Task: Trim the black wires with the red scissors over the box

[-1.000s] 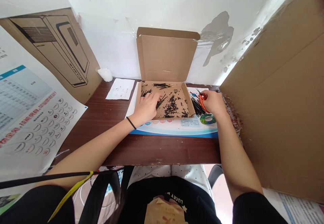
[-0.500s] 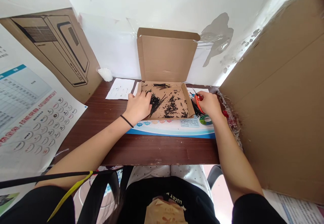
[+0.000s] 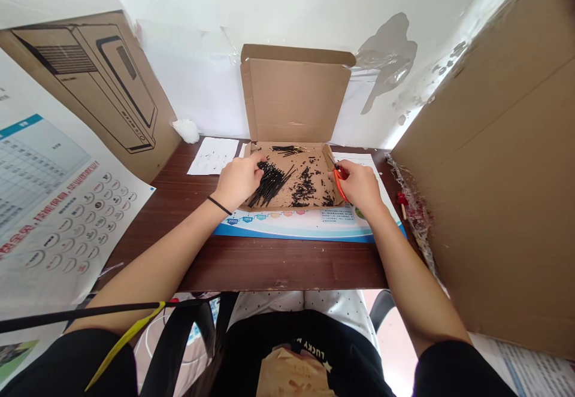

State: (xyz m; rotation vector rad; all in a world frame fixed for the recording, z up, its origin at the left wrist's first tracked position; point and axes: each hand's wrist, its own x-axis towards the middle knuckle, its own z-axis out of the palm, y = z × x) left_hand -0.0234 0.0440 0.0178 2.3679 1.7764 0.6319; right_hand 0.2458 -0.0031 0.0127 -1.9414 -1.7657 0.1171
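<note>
An open cardboard box (image 3: 294, 100) stands in front of me, its lid raised against the wall. In its left part lies a pile of thin black sticks (image 3: 272, 182), which look like short lengths of wire or tubing. My left hand (image 3: 237, 182) is at the pile's upper left edge, thumb and fingers pinched together; what they hold is too small to make out. Orange-handled scissors (image 3: 340, 188) are in my right hand (image 3: 359, 186), at the box's right wall, blades pointing up and away. Short black offcuts (image 3: 303, 187) are scattered over the box's right half.
A small bunch of black sticks with gold-coloured ends (image 3: 288, 149) lies at the back of the box. Beneath it is a printed blue-and-white sheet (image 3: 287, 227). White paper (image 3: 212, 155) lies to the left. Large cardboard panels (image 3: 503, 163) close in both sides.
My left hand has pulled back to the left, uncovering more of the pile, with its fingers now pinched. My right hand has moved left with the scissors, up to the box's right wall.
</note>
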